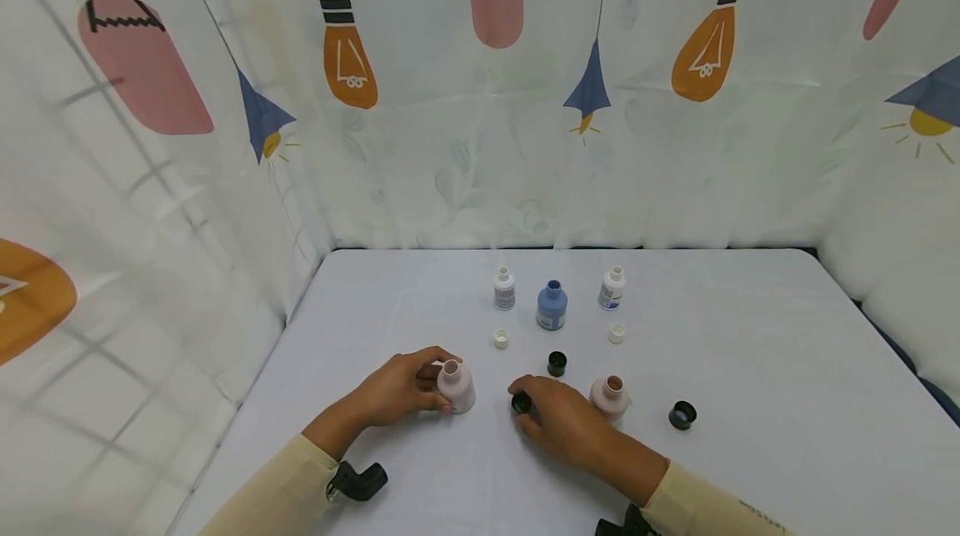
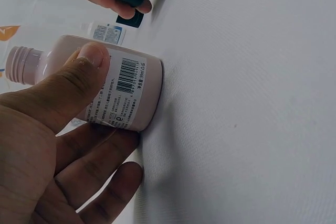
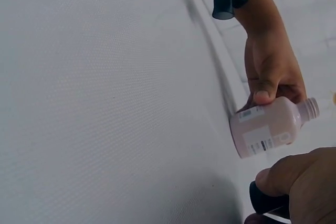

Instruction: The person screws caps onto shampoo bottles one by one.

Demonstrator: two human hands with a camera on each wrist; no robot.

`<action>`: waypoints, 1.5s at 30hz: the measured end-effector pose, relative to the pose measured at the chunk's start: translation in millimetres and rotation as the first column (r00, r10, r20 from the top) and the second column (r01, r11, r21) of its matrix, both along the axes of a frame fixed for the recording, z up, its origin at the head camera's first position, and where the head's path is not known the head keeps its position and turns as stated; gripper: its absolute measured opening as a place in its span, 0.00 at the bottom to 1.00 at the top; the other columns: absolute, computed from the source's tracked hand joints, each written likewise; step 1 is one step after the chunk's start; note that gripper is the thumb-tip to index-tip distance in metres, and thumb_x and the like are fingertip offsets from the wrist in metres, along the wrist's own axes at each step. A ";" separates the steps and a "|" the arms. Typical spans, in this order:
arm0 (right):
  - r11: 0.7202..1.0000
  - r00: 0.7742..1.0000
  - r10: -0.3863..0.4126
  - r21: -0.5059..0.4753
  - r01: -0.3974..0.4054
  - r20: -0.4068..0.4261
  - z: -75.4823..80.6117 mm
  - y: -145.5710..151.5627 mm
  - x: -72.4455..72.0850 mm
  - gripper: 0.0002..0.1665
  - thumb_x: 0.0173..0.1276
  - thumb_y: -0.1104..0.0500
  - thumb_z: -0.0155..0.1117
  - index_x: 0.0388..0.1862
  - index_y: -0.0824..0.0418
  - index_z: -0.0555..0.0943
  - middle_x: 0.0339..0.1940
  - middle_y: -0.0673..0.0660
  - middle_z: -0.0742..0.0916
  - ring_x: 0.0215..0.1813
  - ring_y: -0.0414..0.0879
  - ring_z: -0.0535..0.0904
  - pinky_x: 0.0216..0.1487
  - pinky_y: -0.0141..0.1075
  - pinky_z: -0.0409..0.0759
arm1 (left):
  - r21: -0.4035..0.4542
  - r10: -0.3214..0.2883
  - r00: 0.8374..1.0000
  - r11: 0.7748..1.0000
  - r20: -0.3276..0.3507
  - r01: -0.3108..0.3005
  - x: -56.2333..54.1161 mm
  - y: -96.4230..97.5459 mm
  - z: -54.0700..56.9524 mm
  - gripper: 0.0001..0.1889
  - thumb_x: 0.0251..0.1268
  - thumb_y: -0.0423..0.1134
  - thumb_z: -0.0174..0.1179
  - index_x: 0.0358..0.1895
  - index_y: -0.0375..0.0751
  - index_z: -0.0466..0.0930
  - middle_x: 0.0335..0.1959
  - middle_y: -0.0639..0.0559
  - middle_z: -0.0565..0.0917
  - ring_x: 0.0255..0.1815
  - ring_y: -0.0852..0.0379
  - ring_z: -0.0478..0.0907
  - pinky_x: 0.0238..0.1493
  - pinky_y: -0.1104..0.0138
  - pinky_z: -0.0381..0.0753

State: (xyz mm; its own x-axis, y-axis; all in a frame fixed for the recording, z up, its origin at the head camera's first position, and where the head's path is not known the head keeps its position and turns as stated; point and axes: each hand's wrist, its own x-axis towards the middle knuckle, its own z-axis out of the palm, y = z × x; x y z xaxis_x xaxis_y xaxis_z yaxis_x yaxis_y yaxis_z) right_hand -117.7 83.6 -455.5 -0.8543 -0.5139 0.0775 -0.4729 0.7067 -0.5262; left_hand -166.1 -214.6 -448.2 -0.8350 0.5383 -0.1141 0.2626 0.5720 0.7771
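My left hand [image 1: 401, 388] grips a pale pink bottle [image 1: 457, 390] by its sides, with the thumb across the printed label in the left wrist view. The bottle stands upright on the white table, its threaded neck uncapped. To its right, my right hand [image 1: 558, 419] pinches a black cap [image 1: 521, 403] between thumb and fingers, low over the tabletop. The same black cap [image 3: 266, 201] shows in the right wrist view, partly covered by the fingers. Just beyond the right hand stands a second uncapped pinkish bottle [image 1: 611, 399].
Farther back stand a blue bottle [image 1: 552, 307] and two small white bottles, one left [image 1: 504, 289] and one right [image 1: 612, 288], all uncapped. White caps [image 1: 501, 339] [image 1: 617, 333] lie before them. Black caps rest near the middle [image 1: 557, 363] and at the right [image 1: 682, 415].
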 end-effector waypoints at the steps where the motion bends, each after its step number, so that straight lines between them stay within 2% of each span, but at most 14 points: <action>1: 1.000 1.000 -0.004 -0.004 0.004 0.005 0.7 -0.4 -0.4 0.22 0.69 0.59 0.73 0.59 0.58 0.80 0.56 0.54 0.87 0.59 0.48 0.82 0.59 0.45 0.80 | 0.000 0.000 1.000 1.000 -0.001 0.000 -0.1 0.1 -0.1 0.29 0.57 0.49 0.77 0.62 0.60 0.76 0.56 0.55 0.86 0.57 0.58 0.83 0.56 0.55 0.81; 6: 0.998 0.999 -0.034 -0.043 0.035 0.024 2.8 -1.9 -3.0 0.22 0.69 0.60 0.73 0.60 0.58 0.80 0.56 0.55 0.87 0.57 0.47 0.84 0.57 0.44 0.82 | 0.000 -0.001 1.000 1.000 -0.003 0.001 -0.8 0.2 -0.4 0.29 0.57 0.49 0.77 0.61 0.61 0.76 0.55 0.55 0.87 0.57 0.59 0.83 0.56 0.55 0.81; 12: 0.993 0.997 -0.054 -0.101 0.060 0.054 5.5 -4.0 -5.8 0.25 0.67 0.60 0.75 0.61 0.59 0.79 0.54 0.55 0.87 0.49 0.44 0.86 0.49 0.37 0.84 | -0.004 0.008 1.000 1.000 -0.003 -0.008 -0.3 0.2 -0.7 0.30 0.57 0.49 0.77 0.62 0.59 0.76 0.55 0.55 0.86 0.57 0.59 0.83 0.57 0.54 0.80; 21: 0.983 0.997 -0.079 -0.167 0.082 0.024 11.6 -6.5 -6.7 0.24 0.66 0.59 0.76 0.59 0.59 0.79 0.43 0.51 0.88 0.42 0.41 0.84 0.41 0.33 0.83 | -0.006 0.007 0.999 1.000 -0.033 -0.007 1.5 0.3 0.6 0.30 0.57 0.49 0.77 0.63 0.59 0.76 0.55 0.55 0.86 0.55 0.59 0.84 0.57 0.55 0.80; 30: 0.977 0.993 -0.114 -0.177 0.117 0.031 16.8 -12.8 -7.9 0.24 0.66 0.56 0.76 0.58 0.58 0.79 0.42 0.47 0.88 0.42 0.37 0.84 0.42 0.32 0.83 | 0.004 -0.007 0.997 1.000 -0.072 0.007 2.6 1.4 0.5 0.31 0.56 0.49 0.77 0.63 0.57 0.76 0.55 0.56 0.86 0.56 0.58 0.83 0.58 0.57 0.80; 40: 0.970 0.996 -0.092 -0.225 0.094 0.019 22.8 -16.9 -12.7 0.22 0.66 0.58 0.76 0.57 0.59 0.81 0.43 0.48 0.89 0.44 0.40 0.84 0.46 0.39 0.85 | -0.010 -0.012 0.997 1.000 -0.077 0.011 2.2 5.5 0.5 0.30 0.55 0.51 0.77 0.61 0.59 0.76 0.55 0.56 0.85 0.56 0.58 0.83 0.58 0.56 0.80; 45: 0.966 0.997 -0.076 -0.247 0.076 0.012 27.1 -18.6 -14.3 0.22 0.68 0.58 0.75 0.58 0.59 0.80 0.46 0.49 0.89 0.44 0.40 0.85 0.46 0.37 0.84 | -0.016 -0.017 0.996 1.000 -0.086 0.016 2.1 5.7 -0.6 0.31 0.56 0.52 0.76 0.63 0.59 0.75 0.55 0.56 0.85 0.56 0.58 0.83 0.58 0.56 0.80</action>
State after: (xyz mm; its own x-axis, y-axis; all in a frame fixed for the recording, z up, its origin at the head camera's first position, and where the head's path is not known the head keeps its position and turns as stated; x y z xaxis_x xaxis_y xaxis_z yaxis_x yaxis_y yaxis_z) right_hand -132.0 65.0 -428.4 -0.8905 -0.4124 0.1922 -0.4214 0.5885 -0.6899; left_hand -163.9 -209.0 -448.8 -0.8330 0.5509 -0.0507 0.3378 0.5790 0.7421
